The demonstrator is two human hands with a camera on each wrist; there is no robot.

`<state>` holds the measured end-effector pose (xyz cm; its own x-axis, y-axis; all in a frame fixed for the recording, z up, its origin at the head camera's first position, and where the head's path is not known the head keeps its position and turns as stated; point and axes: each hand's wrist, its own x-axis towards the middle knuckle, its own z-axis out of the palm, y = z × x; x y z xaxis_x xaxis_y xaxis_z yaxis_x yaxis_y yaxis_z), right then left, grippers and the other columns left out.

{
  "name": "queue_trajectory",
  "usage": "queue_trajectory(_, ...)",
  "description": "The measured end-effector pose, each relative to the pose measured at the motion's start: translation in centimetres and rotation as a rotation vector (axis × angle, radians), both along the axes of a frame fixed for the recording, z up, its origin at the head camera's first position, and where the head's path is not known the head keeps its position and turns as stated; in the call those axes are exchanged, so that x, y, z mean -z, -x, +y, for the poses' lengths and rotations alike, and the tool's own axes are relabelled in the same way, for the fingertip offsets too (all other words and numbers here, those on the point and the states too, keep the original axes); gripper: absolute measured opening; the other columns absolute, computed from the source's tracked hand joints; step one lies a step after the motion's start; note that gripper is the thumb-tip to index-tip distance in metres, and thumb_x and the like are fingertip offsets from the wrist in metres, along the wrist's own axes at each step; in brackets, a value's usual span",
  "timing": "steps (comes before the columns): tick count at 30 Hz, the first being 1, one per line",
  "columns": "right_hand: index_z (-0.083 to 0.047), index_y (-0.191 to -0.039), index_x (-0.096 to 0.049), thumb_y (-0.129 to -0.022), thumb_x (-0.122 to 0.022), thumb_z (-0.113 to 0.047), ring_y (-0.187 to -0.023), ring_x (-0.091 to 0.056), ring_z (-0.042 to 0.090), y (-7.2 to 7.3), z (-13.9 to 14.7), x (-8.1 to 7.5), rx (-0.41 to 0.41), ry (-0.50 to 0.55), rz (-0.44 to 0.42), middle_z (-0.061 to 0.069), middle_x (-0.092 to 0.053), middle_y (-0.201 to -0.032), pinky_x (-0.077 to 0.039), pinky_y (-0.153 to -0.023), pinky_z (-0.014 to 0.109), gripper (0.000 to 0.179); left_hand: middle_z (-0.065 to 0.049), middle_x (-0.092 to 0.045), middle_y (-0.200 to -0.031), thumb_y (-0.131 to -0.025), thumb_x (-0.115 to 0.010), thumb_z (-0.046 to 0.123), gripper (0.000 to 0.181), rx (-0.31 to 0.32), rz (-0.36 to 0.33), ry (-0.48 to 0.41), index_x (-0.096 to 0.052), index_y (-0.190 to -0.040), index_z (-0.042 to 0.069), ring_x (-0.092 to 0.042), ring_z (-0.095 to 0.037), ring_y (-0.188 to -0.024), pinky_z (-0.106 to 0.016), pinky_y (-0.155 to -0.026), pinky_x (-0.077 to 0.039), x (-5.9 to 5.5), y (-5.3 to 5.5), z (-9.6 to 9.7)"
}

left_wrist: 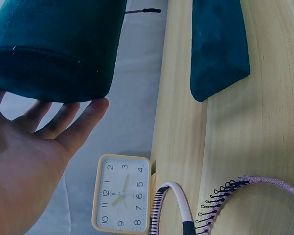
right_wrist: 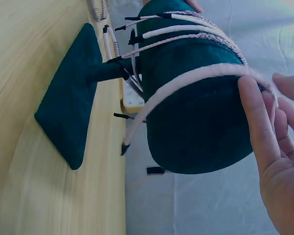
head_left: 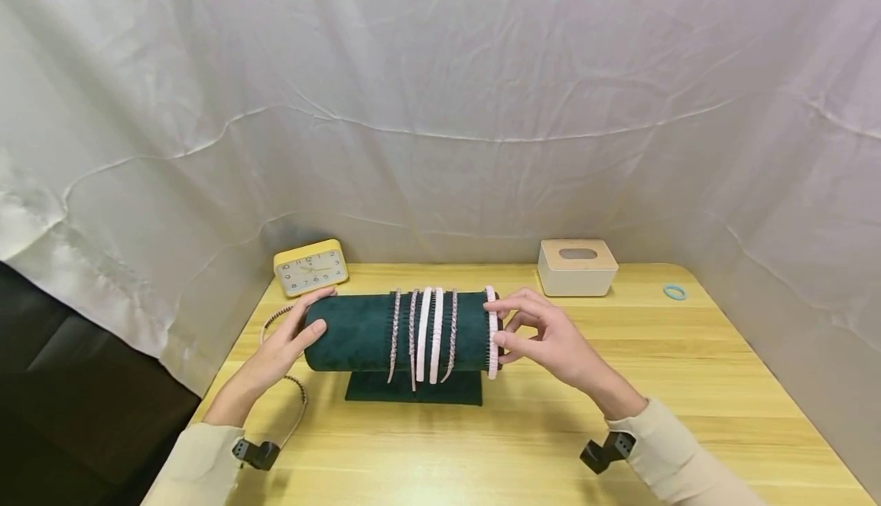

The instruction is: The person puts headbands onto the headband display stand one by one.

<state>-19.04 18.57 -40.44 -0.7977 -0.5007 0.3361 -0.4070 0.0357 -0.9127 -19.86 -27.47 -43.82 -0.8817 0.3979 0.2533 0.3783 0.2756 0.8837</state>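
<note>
Left hand (head_left: pixel 278 347): grip grasps left end of dark-green velvet cylinder stand (head_left: pixel 354 334), presumably bracing it | Right hand (head_left: pixel 554 338): grip pinches pale-pink arched fabric headband (right_wrist: pixel 206 73) at stand's right end | Five slim pink-or-white arched headbands (head_left: pixel 424 338): across stand's middle, apparently spaced against overlap

Glare whitens the counter (head_left: pixel 420 468) close to me; soft shadows spread across it; my wrist views look dimmer, bluish.

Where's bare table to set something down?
Right: table right of the right hand, nearer than the tissue box and blue ring. Front: near side of the stand's base. Crowded: left end, clock behind, left hand above, loose headbands lying there.
</note>
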Motion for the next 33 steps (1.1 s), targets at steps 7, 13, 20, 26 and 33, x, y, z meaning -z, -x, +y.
queue_trajectory(7, -0.006, -0.138, -0.071, -0.103, -0.074, -0.004, -0.097, -0.068, 0.024, 0.2, 0.0, -0.3, 0.052, -0.042, 0.036, 0.018, -0.057, -0.128, -0.067, -0.072, 0.049, 0.035, -0.025, -0.029, -0.174, -0.118, -0.043, 0.014, 0.056, -0.006, -0.001, 0.001, -0.026, -0.17, 0.004, -0.044, 0.01, -0.142, -0.008, -0.11, -0.04, 0.0, 0.0, 0.0)
queue_trajectory(13, -0.018, -0.135, -0.073, -0.104, -0.075, -0.012, -0.118, -0.065, 0.022, 0.7, 0.5, -0.5, 0.161, -0.086, 0.05, 0.007, -0.064, -0.135, -0.065, -0.092, 0.035, 0.032, -0.025, -0.028, -0.174, -0.118, -0.043, 0.014, 0.055, -0.006, -0.006, 0.001, -0.027, -0.17, 0.006, -0.044, 0.01, -0.142, -0.008, -0.11, -0.04, 0.0, 0.0, 0.0)
queue_trajectory(20, -0.014, -0.143, -0.07, -0.104, -0.075, -0.009, -0.141, -0.055, 0.015, 1.3, 0.4, -0.1, 0.114, -0.05, 0.045, 0.008, -0.055, -0.154, -0.053, -0.115, 0.033, 0.04, -0.025, -0.031, -0.172, -0.118, -0.043, 0.013, 0.055, 0.001, -0.007, -0.01, -0.028, -0.17, 0.007, -0.047, 0.008, -0.141, -0.01, -0.109, -0.042, -0.1, 0.1, 0.1)
queue_trajectory(26, -0.016, -0.142, -0.071, -0.103, -0.076, -0.009, -0.143, -0.053, 0.013, 1.6, 0.1, 0.2, 0.12, -0.069, 0.075, 0.006, -0.059, -0.153, -0.044, -0.125, 0.042, 0.04, -0.025, -0.03, -0.172, -0.118, -0.043, 0.013, 0.054, 0.004, -0.009, -0.009, -0.029, -0.17, 0.01, -0.046, 0.008, -0.141, -0.01, -0.109, -0.042, 0.0, 0.1, 0.0)
queue_trajectory(33, -0.019, -0.139, -0.073, -0.102, -0.076, -0.009, -0.142, -0.053, 0.017, 2.2, -1.0, 0.7, 0.122, -0.081, 0.109, 0.004, -0.061, -0.151, -0.044, -0.124, 0.051, 0.039, -0.026, -0.028, -0.173, -0.118, -0.044, 0.014, 0.054, -0.002, -0.008, -0.001, -0.03, -0.17, 0.014, -0.045, 0.008, -0.142, -0.009, -0.11, -0.04, 0.1, 0.1, 0.0)
